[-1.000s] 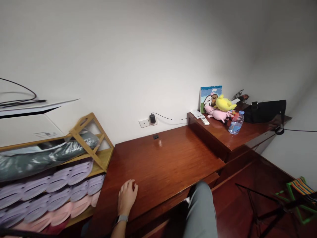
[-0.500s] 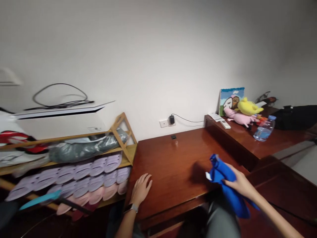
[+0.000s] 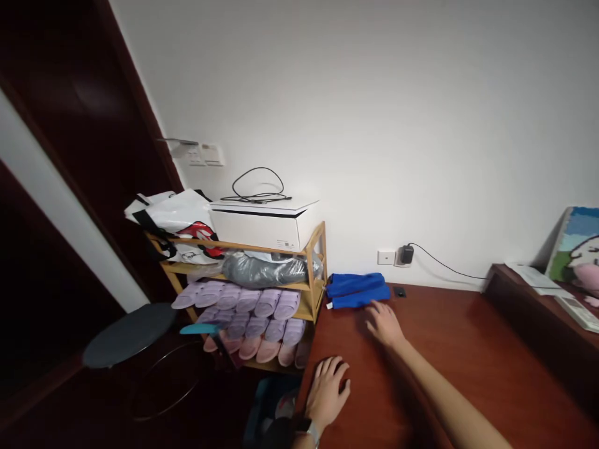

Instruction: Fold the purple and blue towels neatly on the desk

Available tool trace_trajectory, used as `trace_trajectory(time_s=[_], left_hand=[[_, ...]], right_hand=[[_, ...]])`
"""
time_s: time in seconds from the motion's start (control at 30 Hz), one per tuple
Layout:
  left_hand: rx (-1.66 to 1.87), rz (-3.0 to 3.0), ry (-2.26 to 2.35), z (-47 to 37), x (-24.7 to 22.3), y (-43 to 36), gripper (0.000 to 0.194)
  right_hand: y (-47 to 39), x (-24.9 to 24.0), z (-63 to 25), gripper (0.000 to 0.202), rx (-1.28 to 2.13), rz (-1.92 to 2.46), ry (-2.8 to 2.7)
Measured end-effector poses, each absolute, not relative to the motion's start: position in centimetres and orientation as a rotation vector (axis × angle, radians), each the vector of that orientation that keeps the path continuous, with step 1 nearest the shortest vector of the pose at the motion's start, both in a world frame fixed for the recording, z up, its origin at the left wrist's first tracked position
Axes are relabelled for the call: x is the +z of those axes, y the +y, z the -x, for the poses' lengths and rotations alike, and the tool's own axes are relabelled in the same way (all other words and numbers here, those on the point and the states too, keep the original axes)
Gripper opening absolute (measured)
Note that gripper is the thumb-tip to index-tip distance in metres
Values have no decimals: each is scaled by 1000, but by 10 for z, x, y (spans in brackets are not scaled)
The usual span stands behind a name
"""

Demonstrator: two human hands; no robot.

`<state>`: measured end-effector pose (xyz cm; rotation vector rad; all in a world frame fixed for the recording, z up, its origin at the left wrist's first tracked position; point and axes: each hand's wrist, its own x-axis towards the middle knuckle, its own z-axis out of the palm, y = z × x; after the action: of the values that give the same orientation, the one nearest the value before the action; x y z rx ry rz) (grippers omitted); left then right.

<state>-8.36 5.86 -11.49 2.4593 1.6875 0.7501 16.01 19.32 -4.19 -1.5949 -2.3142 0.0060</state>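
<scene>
A blue cloth (image 3: 358,289), which looks like a folded garment with a small white tag at its near left corner, lies at the back left of the reddish-brown wooden desk (image 3: 449,349). Just in front of its near right corner is my right hand (image 3: 385,323), fingers apart and holding nothing; whether the fingertips touch the cloth I cannot tell. My left hand (image 3: 327,390), with a watch on the wrist, rests with spread fingers at the desk's left edge, apart from the cloth.
Left of the desk stands a wooden rack (image 3: 314,274) with lilac and pink slippers (image 3: 268,302), a white box (image 3: 262,227) and a white bag (image 3: 180,212). A round stool (image 3: 128,333) is further left. A plugged-in black adapter (image 3: 406,254) trails its cord right.
My right hand has let go of the blue cloth, which has gone from the desk's front right to its back left. The view has turned left; my left hand stays at the left edge.
</scene>
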Motion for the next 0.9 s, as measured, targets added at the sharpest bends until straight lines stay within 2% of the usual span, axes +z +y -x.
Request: trace_trajectory(time_s=[0.13,0.27,0.4,0.53,0.73,0.8,0.9], left_hand=[[707,-2475,1698,86,-120,62,40],[685,-2487,1707,87,-123,64,42],[676,-2502,1695,90,-134,65,45],[650,-2457,1692,93,-145,68,48],[639,-2427,1672,93,-143,69,48],[650,-2430,1681,93,-139,68,47],[675,-2441,1692,90,-133,67,46]], right_hand=[[175,-106,-165,52,122,1609,-2372],[202,-114,-158,51,114,1651,-2342],[259,-90,-143,49,96,1693,-2360],[303,-70,-130,43,220,1712,-2369],[309,-41,-121,45,273,1651,-2233],[302,-15,-124,46,246,1588,-2170],[284,52,-136,49,149,1453,-2051]])
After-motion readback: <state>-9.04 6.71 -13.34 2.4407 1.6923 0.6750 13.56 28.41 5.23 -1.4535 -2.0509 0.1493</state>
